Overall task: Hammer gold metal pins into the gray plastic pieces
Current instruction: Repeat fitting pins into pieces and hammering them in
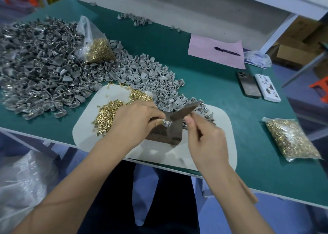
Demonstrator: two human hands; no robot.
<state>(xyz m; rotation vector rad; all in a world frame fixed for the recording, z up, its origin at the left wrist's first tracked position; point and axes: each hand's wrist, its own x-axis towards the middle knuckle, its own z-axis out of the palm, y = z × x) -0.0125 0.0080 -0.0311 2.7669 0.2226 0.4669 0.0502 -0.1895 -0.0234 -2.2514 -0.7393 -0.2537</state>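
Observation:
My left hand point(134, 120) pinches a small gray plastic piece point(167, 123) and steadies it on a dark wooden block point(165, 136). My right hand point(205, 136) grips the handle of a hammer with a dark head point(184, 112), which is tilted just above the piece and blurred. Loose gold pins point(108, 113) lie heaped on the white mat point(220, 127) left of my left hand. A light-gray pile of plastic pieces point(150, 79) sits behind the mat. A darker pile point(40, 68) spreads at the far left.
An open bag of gold pins point(99, 50) leans on the piles. A sealed bag of pins point(291, 139) lies at the right. A phone point(248, 84), a white box point(268, 88), pink paper point(213, 50) with a pen point(227, 51) lie further back on the green table point(204, 84).

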